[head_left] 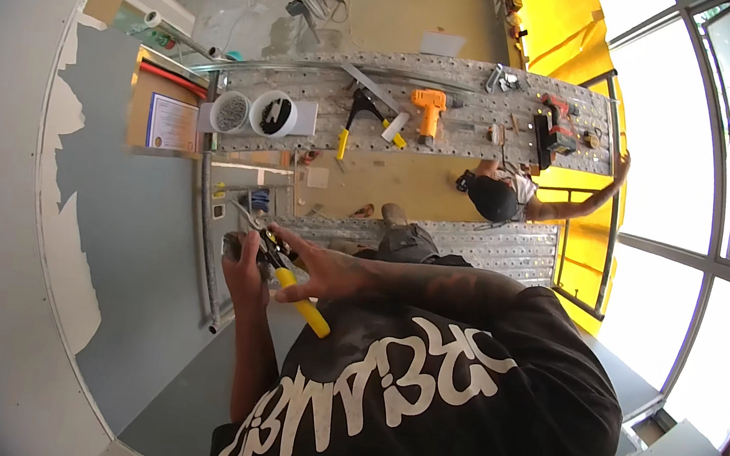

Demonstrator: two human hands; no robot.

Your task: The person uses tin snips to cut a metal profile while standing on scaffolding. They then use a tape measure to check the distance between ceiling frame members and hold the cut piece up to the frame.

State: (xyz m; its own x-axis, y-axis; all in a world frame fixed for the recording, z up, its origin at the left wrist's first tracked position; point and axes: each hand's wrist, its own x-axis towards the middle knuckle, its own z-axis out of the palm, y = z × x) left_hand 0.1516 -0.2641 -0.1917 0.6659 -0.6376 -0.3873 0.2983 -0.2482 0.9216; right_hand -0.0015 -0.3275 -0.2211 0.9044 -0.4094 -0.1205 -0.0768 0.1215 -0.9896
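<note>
A pliers-like hand tool with yellow grips (310, 316) and metal jaws is held before my chest, its jaws pointing up and left. My left hand (247, 275) is closed around its middle, near the jaws. From the other side, my right hand (321, 271) grips it, with thumb and fingers on either side of the tool. My fingers partly hide the tool's middle. Something small and dark shows beside my left fingers, too unclear to name.
A perforated metal scaffold platform (342, 126) carries a bucket of screws (231, 113), a bucket with black pieces (273, 113), a yellow-handled black tool (365, 113), an orange drill (430, 113) and a red drill (558, 120). A person in a dark cap (494, 198) stands below it; windows at right.
</note>
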